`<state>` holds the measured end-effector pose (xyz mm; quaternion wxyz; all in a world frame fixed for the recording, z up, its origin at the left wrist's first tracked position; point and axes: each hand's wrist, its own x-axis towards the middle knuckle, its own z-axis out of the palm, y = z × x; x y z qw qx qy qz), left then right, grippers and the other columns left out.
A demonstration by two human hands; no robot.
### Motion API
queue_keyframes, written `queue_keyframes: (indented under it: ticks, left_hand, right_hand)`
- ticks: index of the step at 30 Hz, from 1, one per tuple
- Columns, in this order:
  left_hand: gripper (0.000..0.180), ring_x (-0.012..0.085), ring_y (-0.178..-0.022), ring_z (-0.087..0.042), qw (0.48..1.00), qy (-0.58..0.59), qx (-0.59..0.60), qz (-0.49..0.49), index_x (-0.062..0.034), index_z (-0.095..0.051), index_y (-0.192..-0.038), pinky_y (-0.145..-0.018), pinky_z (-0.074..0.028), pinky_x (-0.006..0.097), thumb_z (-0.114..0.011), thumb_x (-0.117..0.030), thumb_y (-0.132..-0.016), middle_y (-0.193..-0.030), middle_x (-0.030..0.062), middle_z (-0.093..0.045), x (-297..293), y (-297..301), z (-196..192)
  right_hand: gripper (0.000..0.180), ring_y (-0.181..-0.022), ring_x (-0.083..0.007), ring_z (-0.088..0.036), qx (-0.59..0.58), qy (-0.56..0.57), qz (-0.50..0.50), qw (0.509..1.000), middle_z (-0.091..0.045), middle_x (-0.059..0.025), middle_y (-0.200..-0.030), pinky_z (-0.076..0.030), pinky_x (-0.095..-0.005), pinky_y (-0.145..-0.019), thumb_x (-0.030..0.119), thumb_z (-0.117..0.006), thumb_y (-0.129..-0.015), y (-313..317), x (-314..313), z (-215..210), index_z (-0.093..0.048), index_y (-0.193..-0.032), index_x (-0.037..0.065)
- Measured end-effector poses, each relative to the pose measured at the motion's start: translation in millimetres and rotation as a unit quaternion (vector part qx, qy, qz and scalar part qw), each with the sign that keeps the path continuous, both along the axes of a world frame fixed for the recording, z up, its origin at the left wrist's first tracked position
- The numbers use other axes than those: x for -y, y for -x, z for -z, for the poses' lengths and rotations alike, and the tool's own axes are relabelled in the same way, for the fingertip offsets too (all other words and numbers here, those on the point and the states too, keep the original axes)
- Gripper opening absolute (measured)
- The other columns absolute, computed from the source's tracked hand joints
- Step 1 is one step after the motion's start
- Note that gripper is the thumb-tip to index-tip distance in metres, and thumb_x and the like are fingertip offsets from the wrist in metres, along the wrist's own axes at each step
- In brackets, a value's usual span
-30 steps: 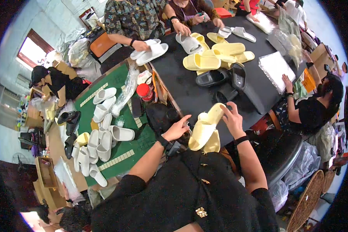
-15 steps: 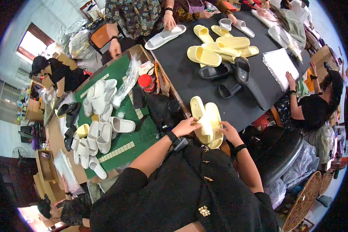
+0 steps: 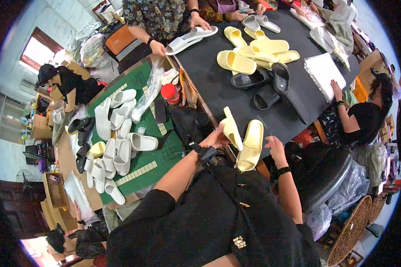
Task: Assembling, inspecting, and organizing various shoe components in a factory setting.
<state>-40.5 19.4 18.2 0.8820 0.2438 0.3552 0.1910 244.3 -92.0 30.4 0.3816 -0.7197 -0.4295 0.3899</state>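
Left hand (image 3: 214, 140) is clamped on a pale yellow slipper (image 3: 231, 128), holding it tilted up off the black table (image 3: 218, 84) — fingers wrapped round its near end. Just to the right of it lies a second pale yellow slipper (image 3: 251, 145), lengthwise at the table's near edge, almost touching the first. The right hand (image 3: 275, 147) sits just beside that second slipper with fingers spread and loose, gripping nothing; whether a fingertip touches the slipper's side can't be made out. Beyond both hands, farther up the table, a black slipper (image 3: 249, 80) and more black ones, then a heap of yellow slippers (image 3: 258, 51). Off past the left hand, a green mat (image 3: 151, 158) carries rows of white slippers (image 3: 116, 142) — plus a red-lidded jar (image 3: 169, 92) near its far corner. Across the table another person's hands (image 3: 158, 46) hold a grey slipper (image 3: 187, 39).
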Motion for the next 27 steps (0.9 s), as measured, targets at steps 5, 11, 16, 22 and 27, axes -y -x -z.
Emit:
queue_keyframes:
  ticks: [5,11,16,22,27]
  left_hand:
    - [0.043,0.0168,-0.095,-0.056,1.0,-0.002,0.03,-0.002,-0.0056,-0.049,-0.122,-0.08,-0.047,0.032,-0.046,-0.036,-0.091,-0.104,0.0081,-0.061,10,-4,17]
    - [0.033,0.0185,-0.1,-0.055,0.975,-0.199,-0.097,-0.01,0.0022,-0.051,-0.112,-0.092,-0.04,0.033,-0.04,-0.012,-0.085,-0.107,0.0088,-0.059,6,9,65]
    - [0.035,0.0202,-0.096,-0.056,0.992,-0.102,0.028,-0.071,0.003,-0.049,-0.114,-0.088,-0.043,0.032,-0.044,-0.006,-0.081,-0.104,0.0092,-0.059,-4,3,49]
    - [0.048,0.0369,-0.08,-0.059,0.765,-0.485,-0.424,-0.025,-0.0032,-0.037,-0.126,-0.073,-0.047,0.042,-0.051,-0.004,-0.08,-0.093,0.0204,-0.058,-1,-21,4]
    - [0.052,0.0385,-0.102,-0.046,0.548,-0.72,-0.426,-0.016,-0.0138,-0.043,-0.13,-0.087,-0.042,0.046,-0.059,-0.021,-0.08,-0.102,0.0201,-0.05,8,-44,-45]
  right_hand:
    - [0.027,-0.064,-0.0159,-0.059,0.011,0.122,-0.154,0.981,-0.063,-0.0092,-0.077,-0.047,-0.0297,-0.063,0.027,-0.052,-0.089,12,5,10,-0.059,-0.097,0.002]
    - [0.023,-0.069,-0.0251,-0.064,0.118,0.097,-0.133,0.979,-0.062,-0.0157,-0.074,-0.048,-0.0348,-0.062,0.025,-0.06,-0.085,7,8,-2,-0.057,-0.089,0.003]
    - [0.022,-0.073,-0.0329,-0.063,0.144,0.05,-0.107,0.982,-0.062,-0.0196,-0.078,-0.047,-0.0385,-0.065,0.024,-0.059,-0.086,-4,-4,-32,-0.057,-0.091,0.003]
    - [0.019,-0.073,-0.0319,-0.062,0.148,0.075,-0.134,0.977,-0.063,-0.0172,-0.078,-0.047,-0.0372,-0.065,0.023,-0.059,-0.084,-19,-14,-38,-0.057,-0.09,0.004]
    - [0.024,-0.076,-0.0339,-0.062,0.246,0.078,-0.123,0.958,-0.062,-0.0191,-0.079,-0.047,-0.0385,-0.066,0.026,-0.061,-0.083,-22,-11,0,-0.058,-0.091,0.004]
